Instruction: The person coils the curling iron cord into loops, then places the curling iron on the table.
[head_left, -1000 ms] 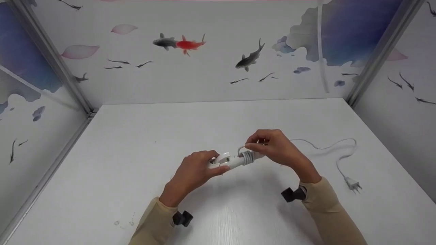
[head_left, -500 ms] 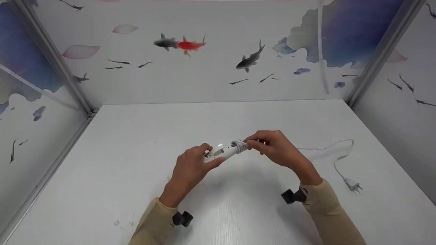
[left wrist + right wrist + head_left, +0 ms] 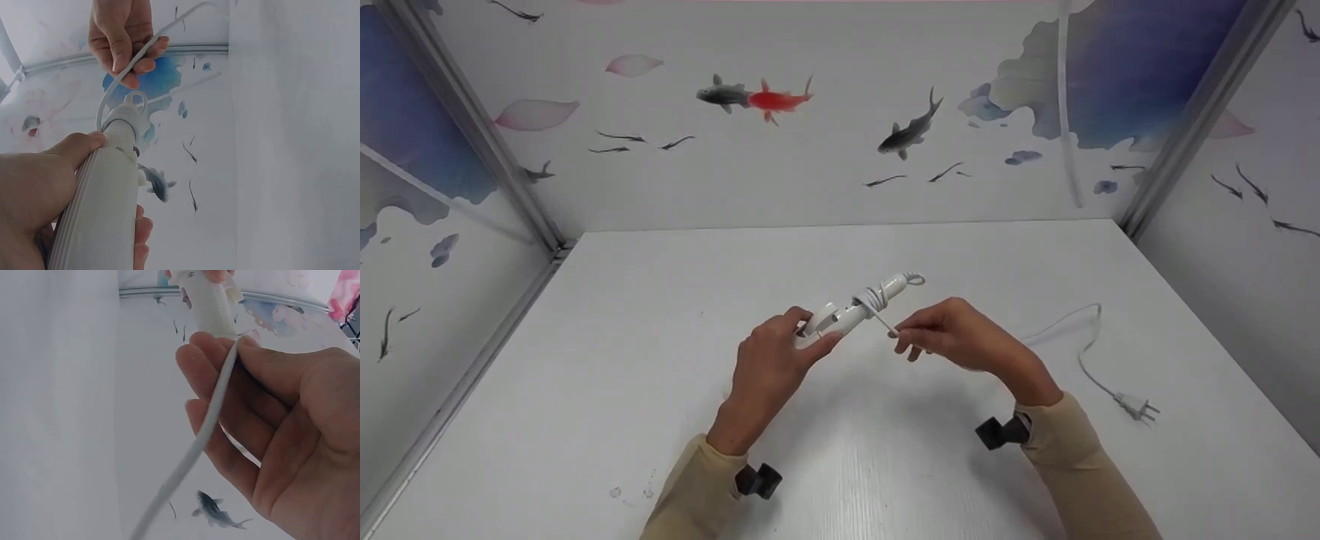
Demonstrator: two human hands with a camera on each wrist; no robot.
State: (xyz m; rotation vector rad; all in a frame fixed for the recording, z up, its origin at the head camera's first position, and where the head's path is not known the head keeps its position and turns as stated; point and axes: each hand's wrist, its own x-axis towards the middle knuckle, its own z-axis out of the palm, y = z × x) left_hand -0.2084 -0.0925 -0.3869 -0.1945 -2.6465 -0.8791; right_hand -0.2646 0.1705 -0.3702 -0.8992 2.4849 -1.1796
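Observation:
My left hand (image 3: pixel 771 356) grips a white curling iron (image 3: pixel 851 319) around its thicker part, with the far end tilted up and to the right. In the left wrist view the iron (image 3: pixel 104 208) shows a ridged side, and my thumb lies along it. Several turns of white cord (image 3: pixel 871 300) are wound around the handle, and a small loop of cord stands at its tip. To the right, my right hand (image 3: pixel 960 334) pinches the cord between thumb and fingers. In the right wrist view the cord (image 3: pixel 194 453) runs across the fingers and hangs down.
The cord's free end trails over the white table (image 3: pixel 660 300) to a two-pin plug (image 3: pixel 1132 405) on the right. Printed panels with fish (image 3: pixel 907 135) stand behind and at both sides. Each wrist carries a black camera (image 3: pixel 1003 433).
The iron has tilted up, its far end swinging away from me. My right hand has brought the cord from behind the handle down to its near right side. The trailing cord has shifted left.

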